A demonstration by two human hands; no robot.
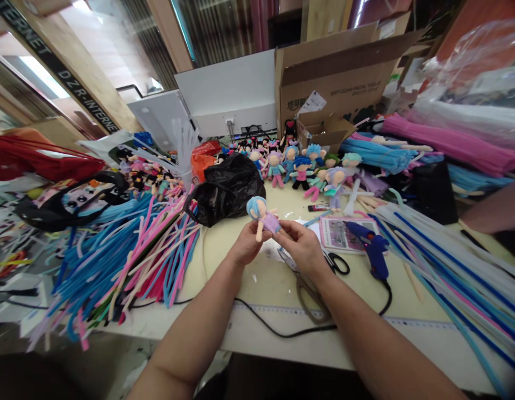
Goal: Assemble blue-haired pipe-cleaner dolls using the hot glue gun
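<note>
Both hands hold a small pipe-cleaner doll (270,222) with light blue hair, a lilac body and cream arms, tilted over the middle of the table. My left hand (246,244) is closed around its lower left side. From the right, my right hand (299,243) pinches the doll's lower end, where a bit of blue shows. The fingertips partly hide that end. Below my right hand lie scissors with brown handles (311,300), partly covered by the wrist. Black-handled scissors (339,264) rest just to the right, beside a blue glue gun (374,247).
Bundles of coloured pipe cleaners (103,261) cover the left side, with more stems (453,266) at right. Several finished dolls (303,169) stand behind a black plastic bag (230,189). A cardboard box (332,72) stands at the back. A black cord (282,335) crosses the front near a ruler strip.
</note>
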